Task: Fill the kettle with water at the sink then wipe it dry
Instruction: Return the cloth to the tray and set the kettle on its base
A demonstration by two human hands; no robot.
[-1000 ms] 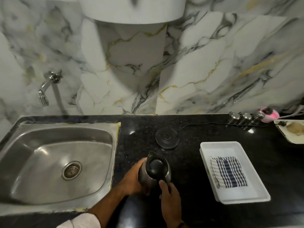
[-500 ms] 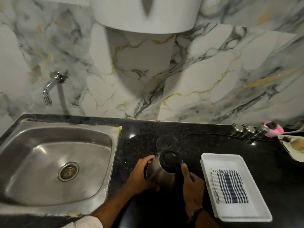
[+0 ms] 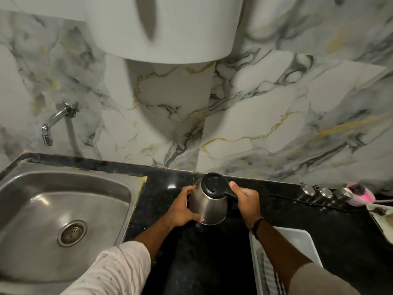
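Observation:
A steel kettle [image 3: 207, 206] with a black lid stands near the back of the black counter [image 3: 204, 262], lid closed. My left hand [image 3: 182, 207] is wrapped around its left side and bottom edge. My right hand [image 3: 246, 201] grips its black handle on the right. The steel sink [image 3: 49, 222] lies to the left, with a chrome tap [image 3: 54, 122] on the marble wall above it; no water runs. The striped cloth [image 3: 274, 279] lies in a white tray [image 3: 302, 241] at lower right, mostly hidden by my right forearm.
Three small steel canisters [image 3: 325, 193] and a pink scrubber [image 3: 359, 196] line the back right of the counter, with a black cable running along the wall. A white round fixture [image 3: 165, 26] hangs on the wall overhead. A pale dish [image 3: 382, 220] sits at the right edge.
Both hands have carried the kettle away from me toward the back wall, over where the round black base stood; the base is now hidden. My right hand shifted onto the handle.

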